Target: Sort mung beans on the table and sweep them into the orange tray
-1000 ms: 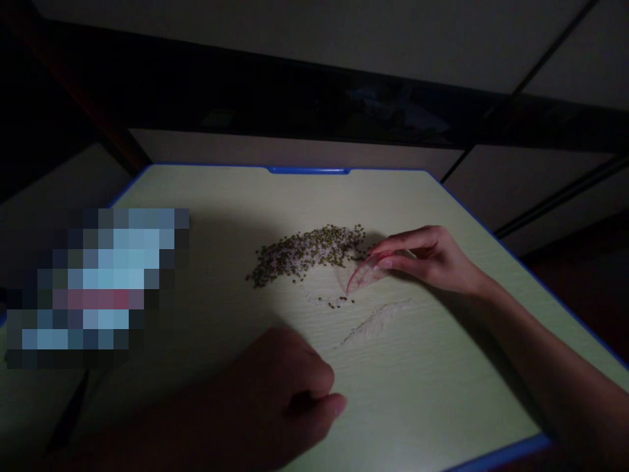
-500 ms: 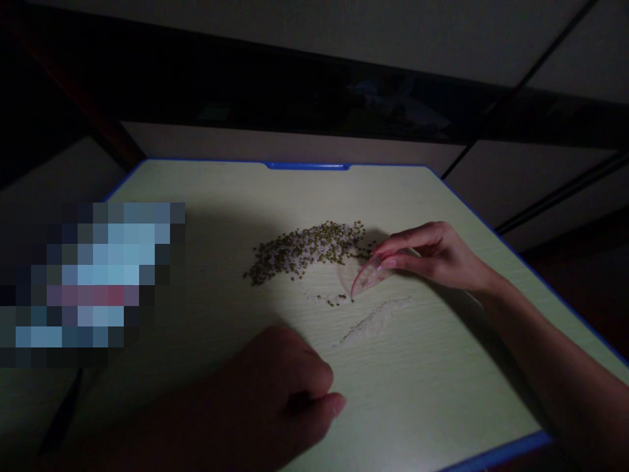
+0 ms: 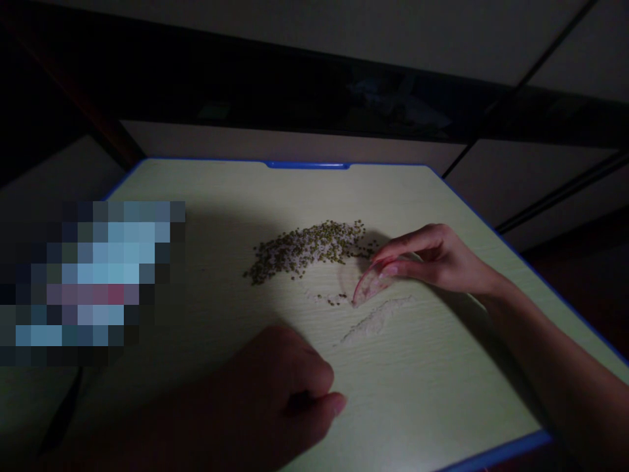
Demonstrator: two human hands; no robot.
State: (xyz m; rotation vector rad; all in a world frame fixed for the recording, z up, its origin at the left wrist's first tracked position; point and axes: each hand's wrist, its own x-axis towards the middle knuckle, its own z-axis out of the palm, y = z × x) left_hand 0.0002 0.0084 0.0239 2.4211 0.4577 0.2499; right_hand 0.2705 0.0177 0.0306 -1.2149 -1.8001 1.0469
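Right hand: the right hand (image 3: 437, 259) is pinching a see-through piece (image 3: 372, 282) with a pinkish-red rim between thumb and fingertips; the wrist is reaching in from the right.
See-through piece: it is slanting down from the fingers, just right of the heap and above the pale streak; I can't tell whether its low tip is touching the worktop (image 3: 417, 387).
Left hand: the left hand (image 3: 295, 377) is showing as a loose fist in deep shadow, nearer to me; I can't tell whether it is holding anything inside.
Heap: a long mound (image 3: 307, 248) of green beans and pale grains is lying mid-worktop, a few beans straying at its right end.
Small scatter: a few beans and pale grains (image 3: 333, 302) are lying between mound and streak.
Pale streak: a line of pale grains (image 3: 376, 318) is running diagonally, beyond the left hand.
Worktop edge: blue trim (image 3: 307, 166) is bordering it.
Left side: a blocked-out object (image 3: 113, 269) is sitting there, unreadable.
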